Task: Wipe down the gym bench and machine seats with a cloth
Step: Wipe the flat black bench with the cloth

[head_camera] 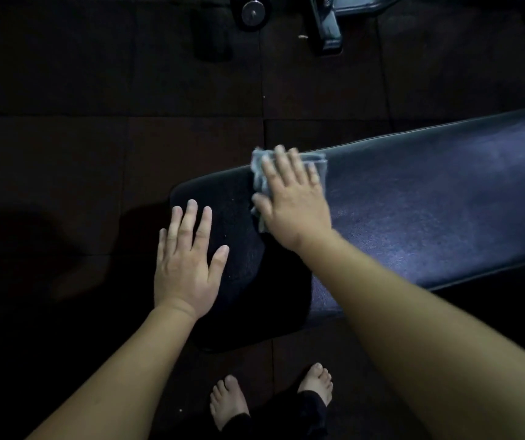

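A long black padded gym bench (429,204) runs from the centre out to the right edge, its rounded end pointing left. My right hand (292,198) lies flat with spread fingers on a crumpled grey cloth (259,173), pressing it onto the bench's far edge near the seam between the pads. The cloth sticks out beyond my fingertips and beside my thumb. My left hand (188,262) rests palm down on the bench's left end pad, fingers apart, holding nothing.
Dark rubber floor tiles (96,138) surround the bench. A black machine base with a metal foot (327,27) and a round weight end (253,12) stand at the top. My bare feet (229,401) are on the floor just below the bench end.
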